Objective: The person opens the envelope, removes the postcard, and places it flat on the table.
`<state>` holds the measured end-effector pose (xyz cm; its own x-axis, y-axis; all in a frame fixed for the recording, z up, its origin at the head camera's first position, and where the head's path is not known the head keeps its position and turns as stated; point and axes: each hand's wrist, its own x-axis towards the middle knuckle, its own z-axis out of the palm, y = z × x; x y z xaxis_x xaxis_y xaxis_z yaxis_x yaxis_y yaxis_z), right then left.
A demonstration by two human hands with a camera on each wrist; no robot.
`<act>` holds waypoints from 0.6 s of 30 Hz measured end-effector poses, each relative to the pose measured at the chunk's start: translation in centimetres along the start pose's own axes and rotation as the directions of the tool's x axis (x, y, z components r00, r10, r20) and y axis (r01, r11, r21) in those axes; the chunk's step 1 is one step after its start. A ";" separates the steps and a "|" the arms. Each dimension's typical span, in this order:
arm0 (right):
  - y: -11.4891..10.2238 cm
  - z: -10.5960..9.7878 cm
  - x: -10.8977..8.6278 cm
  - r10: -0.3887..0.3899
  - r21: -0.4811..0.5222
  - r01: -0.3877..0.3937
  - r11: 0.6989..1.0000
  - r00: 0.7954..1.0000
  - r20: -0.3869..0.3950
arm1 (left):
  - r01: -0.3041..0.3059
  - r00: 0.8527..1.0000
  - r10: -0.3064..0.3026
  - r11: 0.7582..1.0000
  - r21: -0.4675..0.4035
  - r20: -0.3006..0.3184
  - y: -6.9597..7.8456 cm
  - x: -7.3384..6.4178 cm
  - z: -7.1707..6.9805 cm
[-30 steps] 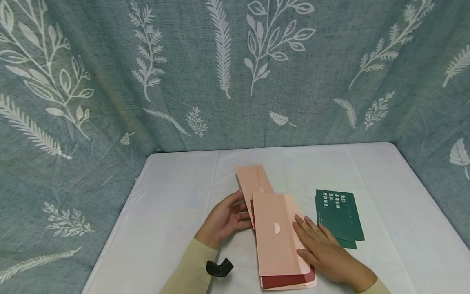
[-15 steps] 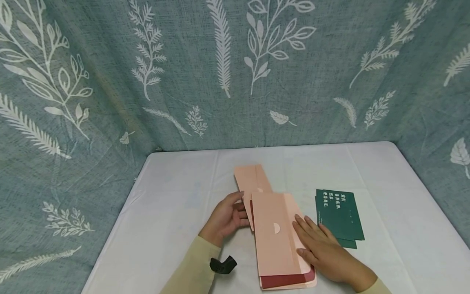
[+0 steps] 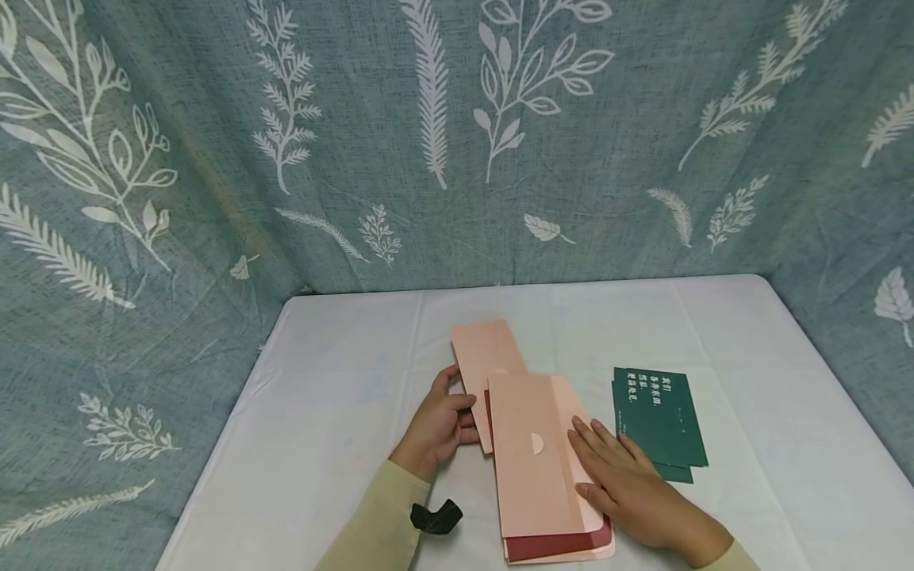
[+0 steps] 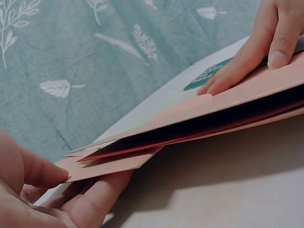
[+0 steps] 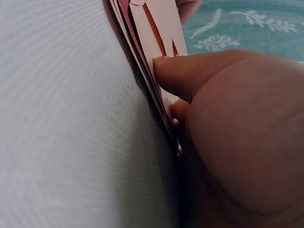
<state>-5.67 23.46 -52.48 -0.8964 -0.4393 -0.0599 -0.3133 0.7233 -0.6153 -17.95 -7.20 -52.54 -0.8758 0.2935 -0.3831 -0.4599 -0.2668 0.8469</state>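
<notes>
In the head view, a pale pink envelope (image 3: 528,484) with a half-round tab lies uppermost on a small stack. Dark red paper (image 3: 557,546) shows at the stack's near end. Another pink envelope (image 3: 485,345) sticks out from the stack at the far left, partly covered by the top one. My left hand (image 3: 434,424) pinches this one's left edge; in the left wrist view the thumb (image 4: 45,172) is above the edge and fingers are below. My right hand (image 3: 635,492) rests with straight fingers on the top envelope's right side, pressing it.
Green cards (image 3: 660,420) with white characters lie overlapped to the right of the stack. A white cloth (image 3: 343,357) covers the table. Behind it hangs a blue-green curtain (image 3: 400,143) with white leaf prints. A black object (image 3: 437,517) sits at my left cuff.
The far envelope has slid a little to the left and toward me from under the top one. My left thumb has come down onto its edge. The right hand stays in place.
</notes>
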 end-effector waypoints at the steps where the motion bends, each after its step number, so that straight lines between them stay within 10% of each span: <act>1: 0.0 0.0 0.0 -0.007 -0.005 0.007 1.000 1.000 -0.004 | -0.005 1.000 0.005 1.000 0.006 -0.009 0.0 0.0 -0.1; 18: -0.1 -0.2 0.0 -0.020 -0.018 0.020 1.000 1.000 -0.009 | -0.057 0.988 0.060 0.998 0.024 -0.142 1.2 -1.0 -2.8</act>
<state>-5.66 23.50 -52.30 -0.8925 -0.4492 -0.0405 -0.3370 0.7240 -0.6019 -18.00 -10.38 -52.16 -0.9136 0.1438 -0.3804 -0.4058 -0.2614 0.8758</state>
